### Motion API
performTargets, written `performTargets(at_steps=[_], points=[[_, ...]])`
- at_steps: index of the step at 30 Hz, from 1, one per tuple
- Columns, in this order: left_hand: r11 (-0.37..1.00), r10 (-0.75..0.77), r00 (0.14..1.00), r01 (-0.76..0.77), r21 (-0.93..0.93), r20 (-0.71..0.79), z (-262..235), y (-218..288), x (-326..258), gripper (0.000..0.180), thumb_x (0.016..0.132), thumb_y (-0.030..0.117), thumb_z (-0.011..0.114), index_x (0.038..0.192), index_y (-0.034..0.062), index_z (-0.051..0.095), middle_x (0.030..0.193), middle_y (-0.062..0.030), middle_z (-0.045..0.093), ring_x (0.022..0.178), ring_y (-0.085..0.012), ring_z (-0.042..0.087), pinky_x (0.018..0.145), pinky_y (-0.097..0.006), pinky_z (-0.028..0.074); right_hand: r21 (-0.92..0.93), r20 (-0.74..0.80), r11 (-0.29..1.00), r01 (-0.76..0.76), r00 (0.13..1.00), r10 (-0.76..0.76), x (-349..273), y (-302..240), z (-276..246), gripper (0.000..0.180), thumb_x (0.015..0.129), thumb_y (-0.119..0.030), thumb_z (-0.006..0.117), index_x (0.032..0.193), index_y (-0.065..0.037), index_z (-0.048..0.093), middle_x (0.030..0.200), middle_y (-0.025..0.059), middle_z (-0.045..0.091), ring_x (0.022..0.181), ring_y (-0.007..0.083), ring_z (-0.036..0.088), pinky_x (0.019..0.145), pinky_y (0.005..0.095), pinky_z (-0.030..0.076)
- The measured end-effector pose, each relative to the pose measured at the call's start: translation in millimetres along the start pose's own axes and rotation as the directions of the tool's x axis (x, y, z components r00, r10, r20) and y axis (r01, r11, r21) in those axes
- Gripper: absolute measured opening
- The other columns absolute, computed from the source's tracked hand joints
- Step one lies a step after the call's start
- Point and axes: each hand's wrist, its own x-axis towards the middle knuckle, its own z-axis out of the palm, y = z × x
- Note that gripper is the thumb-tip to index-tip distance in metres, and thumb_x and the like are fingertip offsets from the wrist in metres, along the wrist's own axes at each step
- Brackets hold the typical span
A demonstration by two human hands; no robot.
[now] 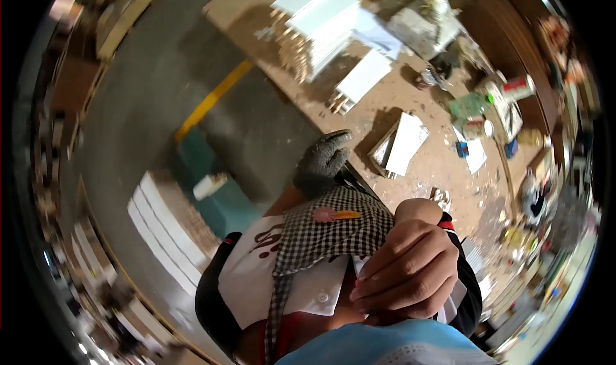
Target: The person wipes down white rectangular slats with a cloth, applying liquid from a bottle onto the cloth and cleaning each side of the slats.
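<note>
My left hand, in a dark grey work glove, is beside the near edge of the workbench. Its fingers are loosely bent and apart, with nothing seen in them. My bare right hand is raised close at my collar, fingers bent and pressed together. Whatever they pinch, if anything, is hidden behind them. A black-and-white checked apron with a pink and orange clip lies across my front. On the bench, right of the gloved hand, a white panel rests on a small stack of pieces.
A tall stack of white panels with wooden ends and a smaller stack stand farther back. Bottles, including a green one, crowd the right side. Long white boards and a teal surface are at lower left.
</note>
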Motion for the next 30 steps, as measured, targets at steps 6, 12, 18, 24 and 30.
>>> performTargets(at_steps=[6,12,18,24,30], points=[[0.965,-0.027,0.983,0.072,0.253,-0.179,-12,-26,-116,0.033,0.099,0.019,0.056,0.126,0.0005,0.06,0.123,-0.0178,0.064,0.112,-0.0301,0.062,0.097,-0.04,0.049,0.372,0.146,0.928,-0.019,0.989,-0.038,-20,48,58,0.022,0.091,-0.002,0.052,0.073,-0.006,0.064,0.083,0.0113,0.07,0.069,0.0209,0.067,0.065,0.0316,0.057],[0.942,-0.267,0.961,0.275,0.19,-0.067,-51,-74,-159,0.034,0.097,0.023,0.057,0.124,0.0027,0.061,0.119,-0.0171,0.065,0.109,-0.0305,0.061,0.094,-0.04,0.049,0.619,0.602,0.629,-0.471,0.798,0.004,-51,123,119,0.018,0.095,-0.016,0.06,0.097,0.001,0.067,0.092,0.0172,0.067,0.081,0.029,0.064,0.074,0.0462,0.053],[0.951,-0.31,0.949,0.31,0.01,0.053,-20,-257,-162,0.04,0.096,0.03,0.057,0.126,0.004,0.06,0.114,-0.0146,0.066,0.105,-0.0292,0.06,0.091,-0.038,0.05,0.525,0.732,0.375,-0.764,0.63,0.26,-88,253,150,0.03,0.096,-0.023,0.059,0.118,-0.004,0.067,0.104,0.0184,0.07,0.096,0.0326,0.066,0.088,0.0526,0.052],[0.859,-0.294,0.928,0.361,0.362,-0.228,17,-467,-219,0.035,0.101,0.028,0.049,0.125,0.0044,0.058,0.115,-0.0103,0.067,0.102,-0.0242,0.064,0.088,-0.035,0.054,0.229,0.105,0.057,-0.972,0.083,0.991,-285,572,170,0.037,0.096,-0.024,0.066,0.125,-0.002,0.06,0.12,0.0073,0.063,0.105,0.0182,0.061,0.091,0.034,0.051],[0.232,-0.794,0.605,0.202,-0.951,-0.065,15,-469,-215,0.035,0.105,0.02,0.038,0.135,0.0031,0.043,0.127,-0.0166,0.055,0.113,-0.0267,0.057,0.095,-0.036,0.047,-0.451,-0.838,-0.205,-0.869,0.333,0.432,-417,730,-29,0.021,0.095,-0.009,0.054,0.113,0.001,0.058,0.105,0.0154,0.063,0.098,0.0277,0.06,0.088,0.04,0.047]])
